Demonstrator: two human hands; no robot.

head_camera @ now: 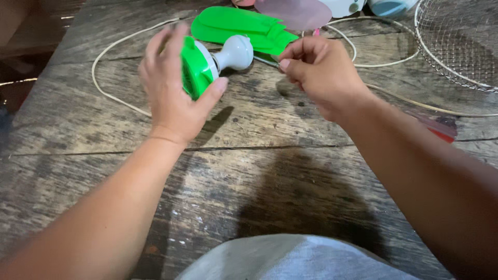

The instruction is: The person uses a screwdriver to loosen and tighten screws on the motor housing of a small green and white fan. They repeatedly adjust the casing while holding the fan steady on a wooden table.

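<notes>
The fingers point(161, 46) of the left hand point(174, 93) were curled around a green and white motor housing point(199, 67), with the thumb pressed along its near edge, so the piece was gripped firmly and tilted on its side just above the desk point(249, 176). A white rounded knob point(236, 52) stuck out of the housing toward the right. The right hand point(321, 72) was held just beside that knob, its fingers pinched nearly shut; something thin seemed to be held between the tips, but what it was could not be told.

For this step to be done well, the housing would best be kept steady by the left hand while the finer work was left to the right, and the pinch would need to be brought squarely to the knob's end, not at a slant.

Farther back, green fan blades point(238, 26) lay flat on the desk, touching or nearly touching the knob. A white cord point(111, 49) looped around the left hand's far side. A wire guard point(456, 46) rested at the far right, and a red object point(441, 132) lay near the right forearm.
</notes>
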